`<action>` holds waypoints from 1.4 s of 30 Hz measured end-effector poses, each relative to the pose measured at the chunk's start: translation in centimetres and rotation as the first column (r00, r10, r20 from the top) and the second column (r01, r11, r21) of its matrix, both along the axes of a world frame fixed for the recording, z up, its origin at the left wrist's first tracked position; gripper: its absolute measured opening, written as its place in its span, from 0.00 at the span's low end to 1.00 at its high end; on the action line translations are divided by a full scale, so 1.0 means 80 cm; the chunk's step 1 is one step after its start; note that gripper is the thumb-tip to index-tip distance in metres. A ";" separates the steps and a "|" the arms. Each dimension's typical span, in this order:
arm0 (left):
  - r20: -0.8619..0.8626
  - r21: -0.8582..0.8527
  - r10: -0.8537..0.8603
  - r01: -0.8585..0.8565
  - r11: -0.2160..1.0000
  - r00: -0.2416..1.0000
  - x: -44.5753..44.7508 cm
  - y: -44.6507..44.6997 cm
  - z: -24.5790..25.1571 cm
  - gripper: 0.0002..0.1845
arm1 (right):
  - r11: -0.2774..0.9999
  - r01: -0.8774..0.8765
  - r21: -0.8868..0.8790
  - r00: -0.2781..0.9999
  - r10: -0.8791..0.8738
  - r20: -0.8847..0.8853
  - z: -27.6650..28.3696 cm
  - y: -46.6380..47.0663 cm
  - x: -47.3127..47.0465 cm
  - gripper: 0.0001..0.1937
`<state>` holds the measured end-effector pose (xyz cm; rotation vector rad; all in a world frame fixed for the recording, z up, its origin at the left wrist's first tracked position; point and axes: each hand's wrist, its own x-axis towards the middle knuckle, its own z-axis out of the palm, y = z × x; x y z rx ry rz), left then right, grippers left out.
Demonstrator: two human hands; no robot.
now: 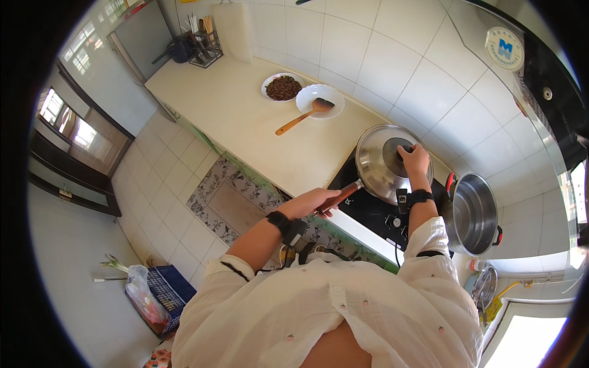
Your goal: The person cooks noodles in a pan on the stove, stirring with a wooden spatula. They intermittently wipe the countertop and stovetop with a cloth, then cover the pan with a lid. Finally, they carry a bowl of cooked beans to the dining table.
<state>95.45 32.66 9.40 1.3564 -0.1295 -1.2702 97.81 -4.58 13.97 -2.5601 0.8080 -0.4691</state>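
My left hand grips the brown wooden handle of a pan on the black stove. A steel-rimmed glass lid covers the pan and hides what is inside. The fingers of my right hand are closed on the lid's dark knob. On the counter to the left, a wooden spatula with a dark blade rests in a white scalloped bowl. Touching or close beside it is a white plate of dark brown chopped food.
A large open steel pot with red-and-black handles stands right of the stove. The cream counter runs left to a wire utensil rack and a dark blue pot. A glass-fronted range hood overhangs at upper right. A patterned mat lies on the floor.
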 end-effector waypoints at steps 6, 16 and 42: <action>0.228 0.251 -0.122 0.062 0.966 0.966 -0.018 -0.037 -0.006 0.26 | 1.000 0.020 -0.023 1.000 -0.020 -0.008 -0.006 0.000 -0.003 0.32; 0.183 0.215 -0.089 0.049 0.975 0.979 -0.061 -0.052 -0.005 0.24 | 0.997 0.076 -0.025 0.997 -0.076 0.006 0.004 -0.008 -0.028 0.30; -0.181 0.007 0.551 -0.559 0.829 0.814 -0.093 0.326 -0.103 0.26 | 0.939 -0.307 0.156 0.944 0.280 0.172 0.086 0.213 -0.194 0.15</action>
